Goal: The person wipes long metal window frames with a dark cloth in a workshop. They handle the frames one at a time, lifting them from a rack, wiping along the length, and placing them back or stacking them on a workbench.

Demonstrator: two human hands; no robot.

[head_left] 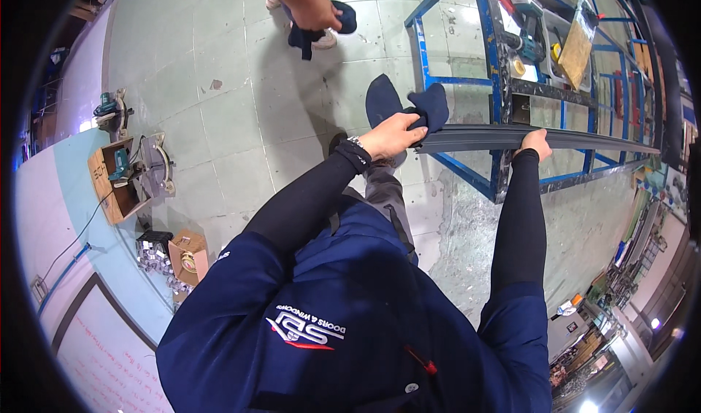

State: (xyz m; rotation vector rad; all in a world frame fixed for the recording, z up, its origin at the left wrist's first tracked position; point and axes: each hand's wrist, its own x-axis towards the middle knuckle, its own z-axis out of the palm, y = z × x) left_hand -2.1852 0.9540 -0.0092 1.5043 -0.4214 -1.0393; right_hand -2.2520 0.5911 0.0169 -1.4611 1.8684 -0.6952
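A long dark grey profile bar [475,138] runs rightward from in front of me across the blue metal frame [499,84]. My left hand [394,135] is closed on a dark navy cloth [431,106] at the bar's near left end, and the cloth's loose flaps stick out beyond my fingers. Whether that hand also grips the bar beneath the cloth is hidden. Farther right, my right hand [537,143] is wrapped round the bar, thumb side up. At the top, another person's hand [315,13] holds a similar dark cloth [343,17].
On the frame sit a power tool [522,44], a tape roll [518,66] and a bin with a wooden piece [579,44]. Miter saws [120,165] stand along the left wall. Cardboard box [188,256] and small metal parts [157,259] lie below them.
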